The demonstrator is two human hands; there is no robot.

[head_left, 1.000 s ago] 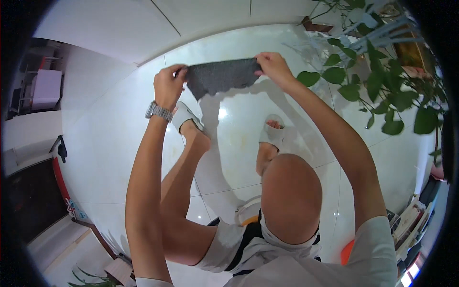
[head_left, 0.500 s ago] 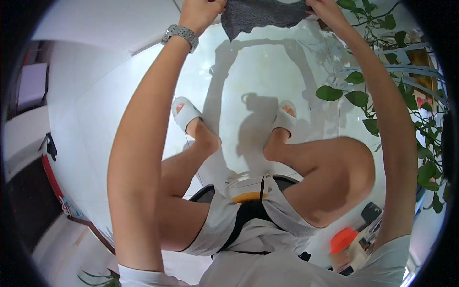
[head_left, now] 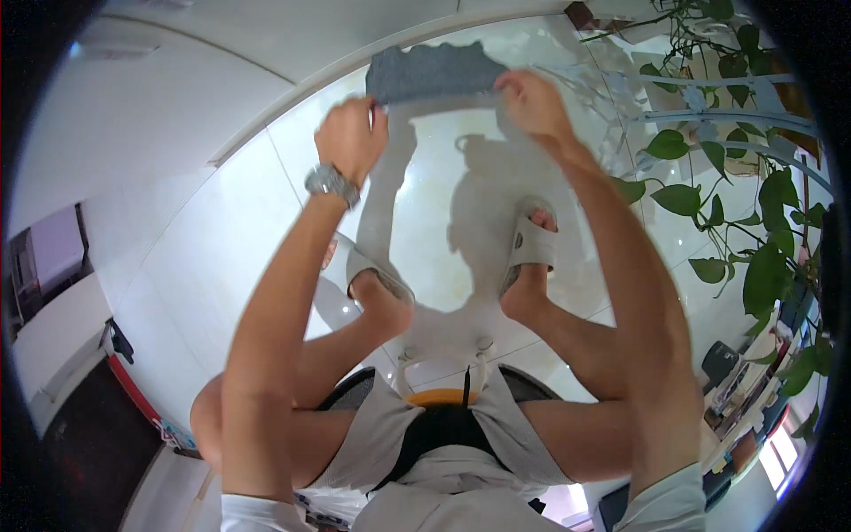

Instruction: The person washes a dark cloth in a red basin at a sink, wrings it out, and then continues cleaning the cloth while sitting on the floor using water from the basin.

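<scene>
A dark grey cloth (head_left: 434, 73) is stretched out in front of me, above the pale floor. One near corner is pinched by my left hand (head_left: 351, 137), whose wrist wears a silver metal watch (head_left: 332, 184). My right hand (head_left: 534, 102) grips the other near corner, its fingers closed. The cloth's wavy free edge points away from me, toward the wall. Both arms reach forward over my bent legs, and the cloth is apart from my feet.
Glossy white floor tiles (head_left: 434, 213) lie below, with my shadow on them. Trailing green leaves (head_left: 678, 199) hang beside a pale blue metal rack (head_left: 727, 116) at the right. White sandals (head_left: 532, 244) are on my feet. A white wall (head_left: 222, 80) stands ahead and left.
Both hands have come lower in the view, nearer to me, still holding the cloth. Its free edge hung toward me before and now flares away. The view has also shifted.
</scene>
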